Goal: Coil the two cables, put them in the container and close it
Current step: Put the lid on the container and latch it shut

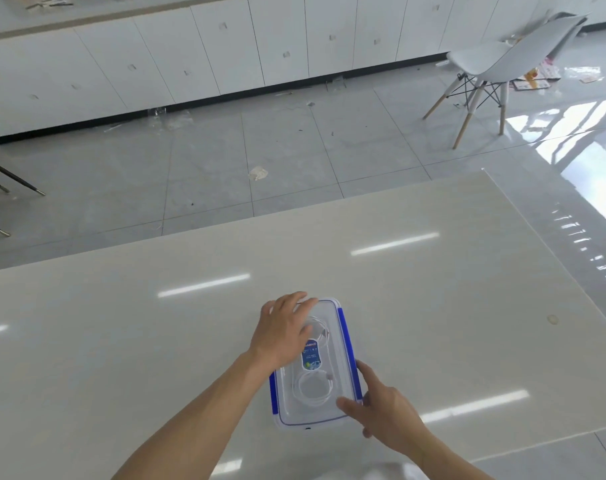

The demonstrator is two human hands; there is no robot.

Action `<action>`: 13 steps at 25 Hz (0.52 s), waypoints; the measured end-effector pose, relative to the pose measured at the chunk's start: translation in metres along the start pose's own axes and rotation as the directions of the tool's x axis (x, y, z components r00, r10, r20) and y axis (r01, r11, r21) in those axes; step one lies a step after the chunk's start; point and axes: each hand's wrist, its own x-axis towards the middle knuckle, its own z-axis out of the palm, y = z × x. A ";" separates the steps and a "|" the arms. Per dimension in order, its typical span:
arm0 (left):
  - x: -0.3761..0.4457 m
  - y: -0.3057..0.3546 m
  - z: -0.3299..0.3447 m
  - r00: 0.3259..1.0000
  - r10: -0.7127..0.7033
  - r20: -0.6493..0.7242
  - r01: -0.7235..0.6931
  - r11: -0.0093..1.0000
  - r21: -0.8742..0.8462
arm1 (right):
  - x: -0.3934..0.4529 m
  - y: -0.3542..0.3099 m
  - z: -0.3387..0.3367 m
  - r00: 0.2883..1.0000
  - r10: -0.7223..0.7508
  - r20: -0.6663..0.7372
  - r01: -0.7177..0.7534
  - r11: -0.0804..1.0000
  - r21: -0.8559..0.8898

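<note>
A clear rectangular container (332,419) with blue side clips stands on the table near me, its transparent lid (331,351) on top with a blue label in the middle. Through the lid I see a coiled white cable (312,389) at the near end and a second white cable (324,332) at the far end. My left hand (284,332) lies flat on the far left part of the lid, fingers spread. My right hand (386,412) is at the near right corner, thumb on the lid and fingers against the blue right clip (350,355).
The glossy white table (433,306) stretches wide around the container; its far edge runs diagonally and its right edge is near the window glare. Beyond it are a tiled floor with scraps, white cabinets, and a white chair (502,64) at the far right.
</note>
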 end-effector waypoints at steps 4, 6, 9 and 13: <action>0.008 -0.017 -0.005 0.987 -0.085 0.136 0.093 0.994 -0.054 | 0.001 -0.004 -0.004 0.996 0.033 0.088 -0.062 0.933 0.355; 0.000 -0.024 -0.005 0.984 -0.148 0.096 0.156 0.985 -0.074 | 0.004 -0.006 -0.008 0.998 0.044 0.050 -0.061 0.916 0.396; -0.033 -0.035 0.003 0.938 -0.346 0.011 0.339 0.912 -0.231 | 0.010 -0.011 -0.015 0.991 0.069 -0.112 -0.028 0.942 0.336; -0.087 -0.043 0.020 0.771 -0.634 0.067 0.555 0.616 -0.560 | 0.029 -0.025 -0.023 0.943 -0.056 -0.327 0.081 0.995 0.062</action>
